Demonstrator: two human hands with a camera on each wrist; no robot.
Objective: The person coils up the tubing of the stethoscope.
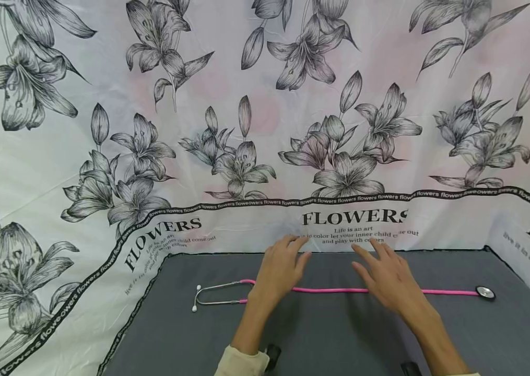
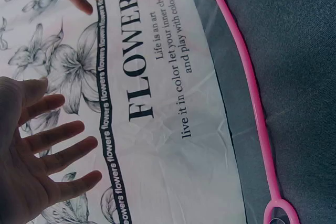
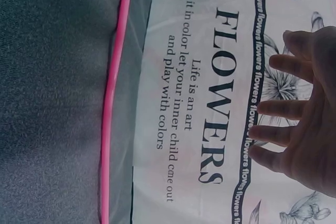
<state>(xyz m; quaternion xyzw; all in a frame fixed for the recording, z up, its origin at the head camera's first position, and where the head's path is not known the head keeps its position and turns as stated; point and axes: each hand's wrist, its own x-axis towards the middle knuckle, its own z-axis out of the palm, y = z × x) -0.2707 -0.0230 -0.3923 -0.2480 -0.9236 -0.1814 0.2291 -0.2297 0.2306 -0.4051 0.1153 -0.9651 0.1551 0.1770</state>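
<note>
- Nearest, toward 6 o'clock, the grey tabletop gives both forearms room; low, level wrists would probably steady any grip.
- Toward 10 o'clock, the left hand is over the tube, fingers spread, holding nothing.
- Toward 2 o'clock, the right hand is likewise spread and without a hold.
- Under both hands the stethoscope lies almost straight across, earpieces at 9 o'clock, chest piece at 3.
- To handle it well, I would pinch near the fork with the left and just inside the chest piece with the right, moving both together, as that disc likely swings.
- Beyond, at 12 o'clock, the floral cloth borders the grey; fingertips should best come back from it before closing.
</note>
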